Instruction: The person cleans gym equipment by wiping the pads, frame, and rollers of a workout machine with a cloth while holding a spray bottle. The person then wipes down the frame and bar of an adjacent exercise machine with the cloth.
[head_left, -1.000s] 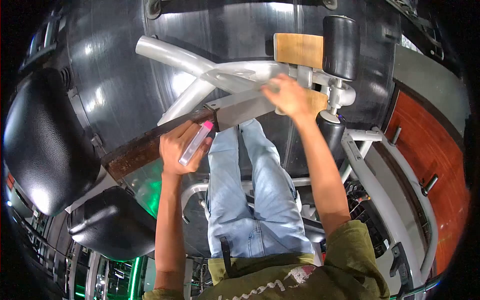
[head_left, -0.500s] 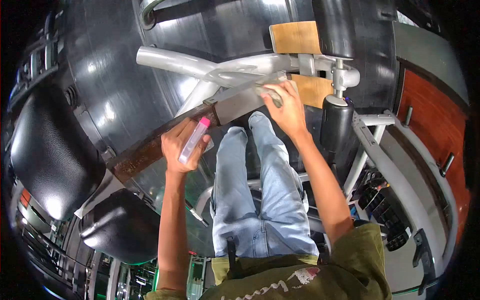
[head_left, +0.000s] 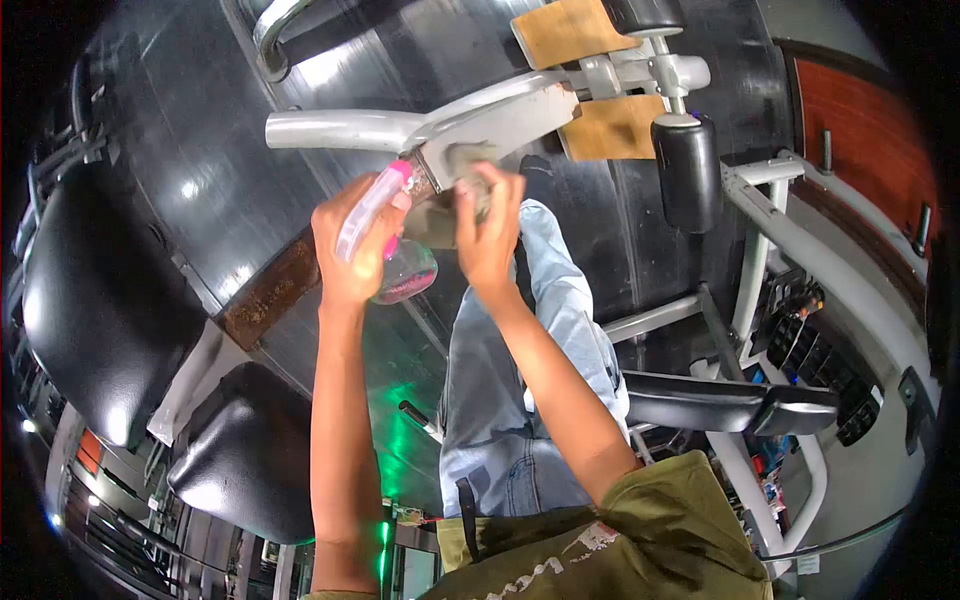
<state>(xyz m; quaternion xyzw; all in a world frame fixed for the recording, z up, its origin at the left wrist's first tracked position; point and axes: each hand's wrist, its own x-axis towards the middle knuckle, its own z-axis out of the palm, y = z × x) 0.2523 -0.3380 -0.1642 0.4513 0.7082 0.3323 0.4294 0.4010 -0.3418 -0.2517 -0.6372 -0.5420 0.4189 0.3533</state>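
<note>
You've got dark, glossy floor point(head_left: 190, 160) underfoot: straight seams, white glare patches, green glow lower down. Directly on it: your dark shoe point(head_left: 537, 172) and a curved metal foot point(head_left: 270, 55), upper left. Pale grey machine frame point(head_left: 340, 130) spans above; its floor contact's unclear.

Site: a gym, judged by equipment. At 12 o'clock, pale metal frame point(head_left: 510, 122) of an exercise machine; wooden plates point(head_left: 618, 128) at 1, black padded rollers point(head_left: 686, 175) at 2. At 9 and 8, glossy black cushions point(head_left: 105, 310). At 4, long black bench pad point(head_left: 695, 402) on metal tubing. At 3, tubular stand point(head_left: 832, 264) with short pegs point(head_left: 827, 150). At 10, dark flooring point(head_left: 190, 150).
</note>
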